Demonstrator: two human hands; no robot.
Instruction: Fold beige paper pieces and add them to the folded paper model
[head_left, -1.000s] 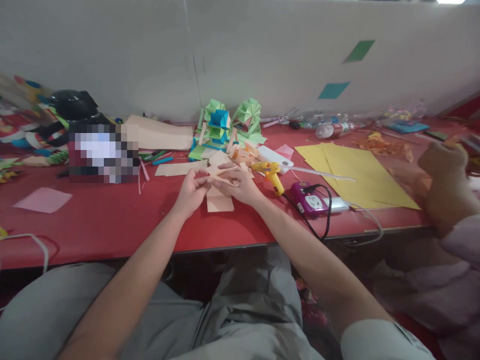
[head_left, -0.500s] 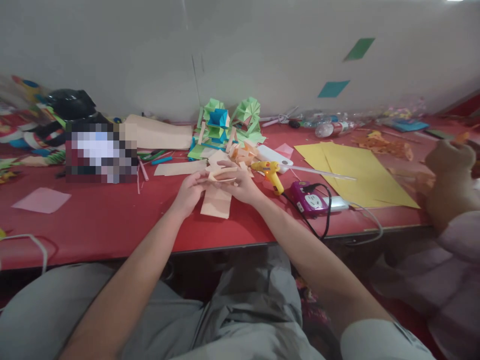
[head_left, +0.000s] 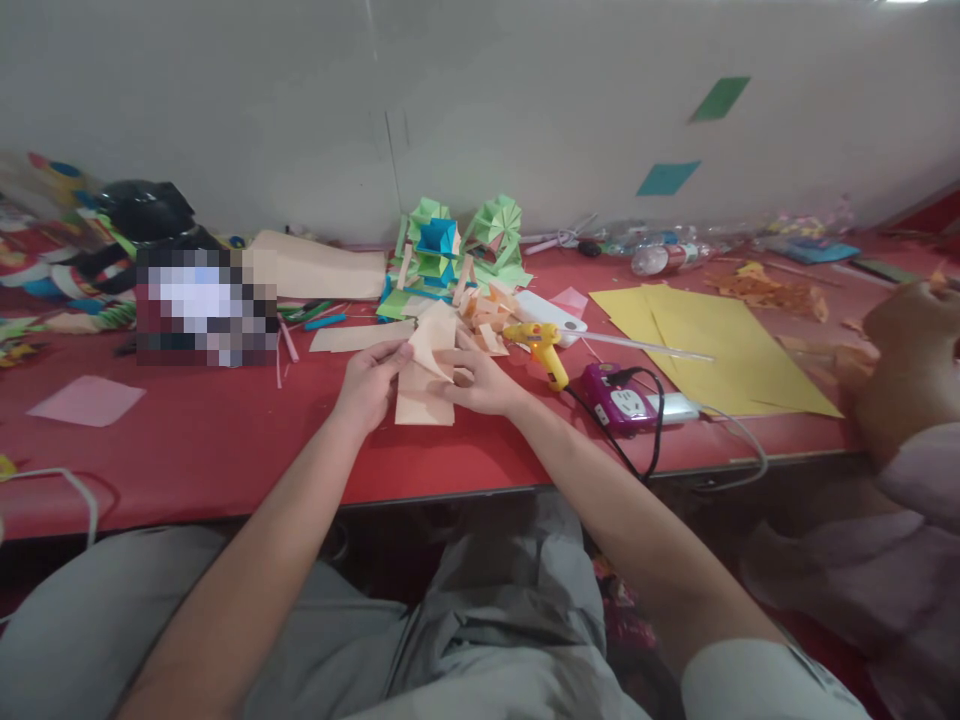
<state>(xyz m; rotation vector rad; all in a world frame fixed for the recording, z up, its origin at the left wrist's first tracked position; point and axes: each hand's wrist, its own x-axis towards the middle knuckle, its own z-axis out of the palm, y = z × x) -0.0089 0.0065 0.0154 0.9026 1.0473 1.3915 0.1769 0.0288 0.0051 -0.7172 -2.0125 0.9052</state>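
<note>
Between my two hands is a sheet of tan paper, its lower right corner lifted and curled. My left hand pinches its left edge with thumb and fingers. On the other side, my right hand is closed on the raised right part of the paper. Beneath it a strip of tan paper lies on the red table, sticking out toward me. Just right of my right hand rests a yellow glue gun with a clear glue stick in its back.
Green and blue folded-paper pieces stand behind my hands. A purple power socket with cables and yellow sheets lie to the right. Pink paper lies left. Another person's arm is at the far right.
The tan paper was bent into a loop between my fingers; now it is opened flatter, with one corner raised. My right hand has moved slightly down, and my left has shifted a little left.
</note>
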